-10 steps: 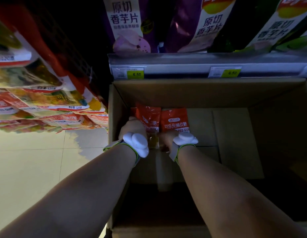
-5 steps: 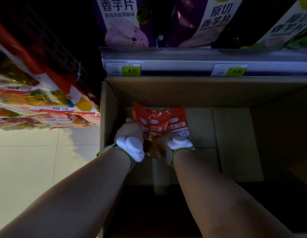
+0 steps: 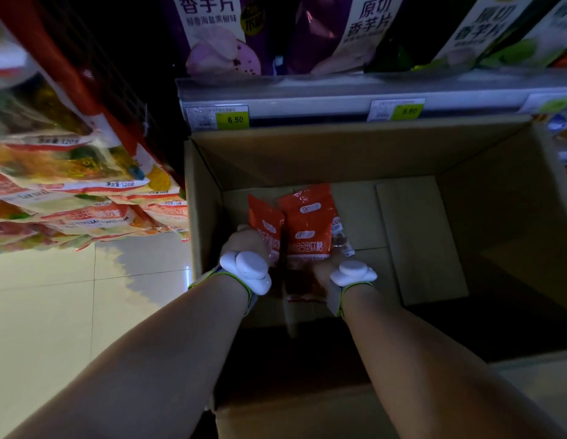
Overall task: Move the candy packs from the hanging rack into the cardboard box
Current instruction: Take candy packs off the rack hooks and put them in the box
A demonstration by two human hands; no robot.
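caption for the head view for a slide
Both hands, left and right, hold red candy packs low inside an open cardboard box.

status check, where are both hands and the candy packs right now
Left hand and right hand both gripping orange candy packs, low inside the cardboard box. More packs on the hanging rack. Nothing in the way.

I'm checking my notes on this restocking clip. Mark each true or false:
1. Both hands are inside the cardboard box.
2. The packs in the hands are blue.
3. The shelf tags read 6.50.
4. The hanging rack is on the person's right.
1. True: the left hand and right hand are down in the cardboard box.
2. False: the candy packs are orange-red.
3. True: see the price tag.
4. False: the hanging rack is on the left.
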